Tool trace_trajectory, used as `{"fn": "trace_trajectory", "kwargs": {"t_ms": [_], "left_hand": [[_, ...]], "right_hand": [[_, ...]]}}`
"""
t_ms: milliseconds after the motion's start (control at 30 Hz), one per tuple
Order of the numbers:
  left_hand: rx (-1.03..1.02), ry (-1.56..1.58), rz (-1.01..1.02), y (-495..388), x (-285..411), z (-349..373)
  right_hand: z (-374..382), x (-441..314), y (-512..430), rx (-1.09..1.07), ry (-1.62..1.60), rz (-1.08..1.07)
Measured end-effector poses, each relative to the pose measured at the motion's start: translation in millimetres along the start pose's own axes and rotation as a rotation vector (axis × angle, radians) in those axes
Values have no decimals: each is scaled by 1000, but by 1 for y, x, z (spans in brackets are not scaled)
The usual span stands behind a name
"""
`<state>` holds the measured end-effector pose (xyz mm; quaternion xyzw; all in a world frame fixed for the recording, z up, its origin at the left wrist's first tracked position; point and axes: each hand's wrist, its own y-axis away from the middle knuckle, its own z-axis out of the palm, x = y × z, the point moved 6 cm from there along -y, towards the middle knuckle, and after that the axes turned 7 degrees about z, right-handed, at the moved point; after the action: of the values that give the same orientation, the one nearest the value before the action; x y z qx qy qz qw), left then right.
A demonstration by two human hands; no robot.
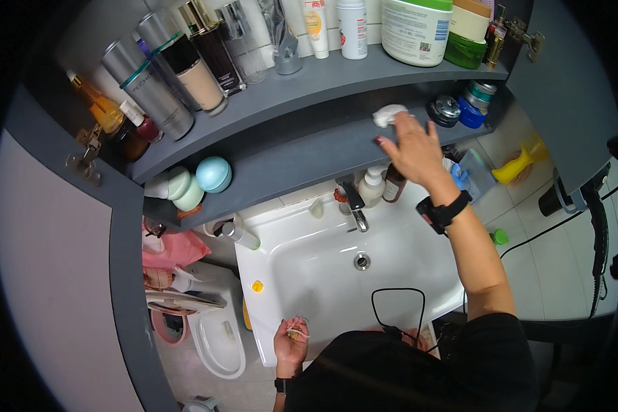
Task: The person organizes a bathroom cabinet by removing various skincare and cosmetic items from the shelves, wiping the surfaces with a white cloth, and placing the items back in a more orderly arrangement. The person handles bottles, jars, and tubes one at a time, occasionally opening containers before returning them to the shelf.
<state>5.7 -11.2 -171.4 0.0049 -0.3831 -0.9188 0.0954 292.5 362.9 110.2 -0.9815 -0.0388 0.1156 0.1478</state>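
My right hand reaches over the sink to the lower grey cabinet shelf. Its fingertips are on a crumpled white cloth or tissue that rests against the shelf surface. Palm up above the basin's near left corner, my left hand holds small jewellery, including what looks like a string of white beads. A silver jar and a blue jar stand to the right of the cloth. At the shelf's left end are a round light-blue container and pale green jars.
Bottles and tubs, among them a silver bottle and a large white tub, line the upper shelf. Below are a white washbasin, a faucet and a pump bottle. An opened cabinet door hangs at right; a black cable loops before me.
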Motion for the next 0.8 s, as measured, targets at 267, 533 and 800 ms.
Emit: {"fn": "trace_trajectory", "kwargs": {"t_ms": [267, 533, 800], "left_hand": [[64, 41, 72, 12, 16, -21], [17, 2, 4, 4, 0, -10], [-47, 4, -32, -7, 9, -8]], "right_hand": [[-6, 9, 2, 231, -197, 33], [33, -148, -20, 328, -23, -63], [18, -24, -50, 442, -479, 132]]}}
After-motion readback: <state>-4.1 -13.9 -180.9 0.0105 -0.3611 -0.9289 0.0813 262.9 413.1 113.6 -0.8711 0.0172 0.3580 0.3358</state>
